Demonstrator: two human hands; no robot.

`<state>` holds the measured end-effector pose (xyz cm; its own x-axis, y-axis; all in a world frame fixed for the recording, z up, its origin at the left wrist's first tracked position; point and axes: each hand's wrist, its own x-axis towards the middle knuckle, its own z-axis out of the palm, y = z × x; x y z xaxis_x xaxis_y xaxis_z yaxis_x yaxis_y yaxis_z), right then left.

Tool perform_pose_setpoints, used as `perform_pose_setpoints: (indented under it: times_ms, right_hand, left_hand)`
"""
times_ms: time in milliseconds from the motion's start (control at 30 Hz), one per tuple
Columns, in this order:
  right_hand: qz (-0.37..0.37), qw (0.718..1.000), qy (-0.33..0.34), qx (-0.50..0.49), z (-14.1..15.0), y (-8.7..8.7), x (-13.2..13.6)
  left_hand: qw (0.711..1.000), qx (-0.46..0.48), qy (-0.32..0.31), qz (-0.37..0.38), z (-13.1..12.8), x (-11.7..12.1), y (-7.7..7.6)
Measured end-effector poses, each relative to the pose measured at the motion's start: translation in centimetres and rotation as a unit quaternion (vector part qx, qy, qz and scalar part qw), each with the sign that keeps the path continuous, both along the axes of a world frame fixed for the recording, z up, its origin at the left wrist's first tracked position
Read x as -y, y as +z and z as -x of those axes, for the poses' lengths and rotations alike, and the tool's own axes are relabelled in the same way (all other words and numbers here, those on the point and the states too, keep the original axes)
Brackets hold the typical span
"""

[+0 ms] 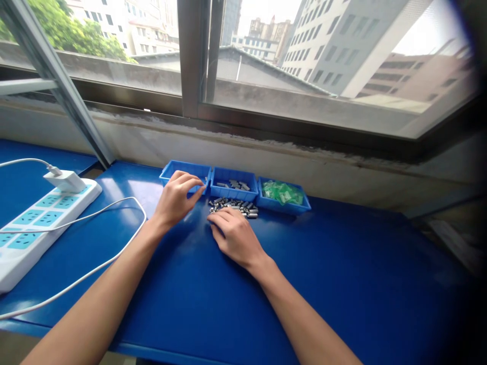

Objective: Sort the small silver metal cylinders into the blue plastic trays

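My left hand (178,196) is over the front right part of the left blue bin (182,166), thumb and fingertips closed together. Whatever is in that pinch is too small to make out. A heap of small silvery metal pieces (243,207), some short and cylindrical, lies on the table before the middle blue bin (234,175). At the heap's near left edge rests my right hand (236,235), its fingers curled and the thumb close beneath them. Its fingertips touch the pieces there, but what they hold is hidden. More metal pieces (239,185) lie inside the middle bin.
The right blue bin (300,207) holds green plastic packets (283,191). On the left of the blue table (323,284) lies a white power strip (49,223) with a charger (64,180) and a looping white cable (114,261). A window frame (194,61) stands behind.
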<state>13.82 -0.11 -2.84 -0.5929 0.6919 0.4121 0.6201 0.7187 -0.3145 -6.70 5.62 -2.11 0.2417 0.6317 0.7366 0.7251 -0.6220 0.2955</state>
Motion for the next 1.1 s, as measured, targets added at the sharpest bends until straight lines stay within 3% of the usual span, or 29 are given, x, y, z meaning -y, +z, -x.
perform_pose_setpoints:
  times_ms: [167, 300, 400, 533, 633, 800, 867, 967, 1100]
  right_hand:
    - [0.026, 0.999, -0.010, -0.029, -0.5, -0.3, -0.3]
    - [0.020, 0.999, -0.015, -0.022, -0.6, -0.6, -0.5]
    - [0.012, 1.000, -0.008, -0.015, -0.5, -0.5, -0.4]
    - [0.050, 0.991, -0.014, -0.124, -0.2, 0.1, -0.2]
    - [0.139, 0.940, -0.055, -0.306, -0.1, 0.3, -0.4]
    - [0.306, 0.769, -0.113, -0.549, -0.5, 0.1, -1.4]
    - [0.343, 0.722, -0.125, -0.587, -0.7, 0.1, -1.6]
    - [0.361, 0.692, -0.136, -0.610, -0.7, 0.3, -1.6]
    - [0.350, 0.705, -0.140, -0.602, -0.6, 0.2, -1.4]
  left_hand:
    - [0.992, -0.038, -0.083, 0.082, -1.4, 0.7, -1.0]
    - [0.983, -0.051, -0.077, 0.160, -1.4, 0.9, -1.3]
    - [0.981, -0.038, -0.068, 0.179, -1.3, 1.1, -1.1]
    - [0.984, -0.007, -0.065, 0.166, -1.4, 1.3, -0.6]
    - [0.986, 0.008, -0.061, 0.153, -1.6, 1.4, -0.3]
    - [0.984, 0.014, -0.088, 0.156, -2.3, 1.9, -0.2]
    - [0.983, 0.020, -0.100, 0.150, -2.7, 2.2, -0.1]
    - [0.983, 0.041, -0.118, 0.133, -3.5, 2.9, 0.2]
    - [0.977, 0.057, -0.159, 0.132, -4.4, 3.5, 0.4]
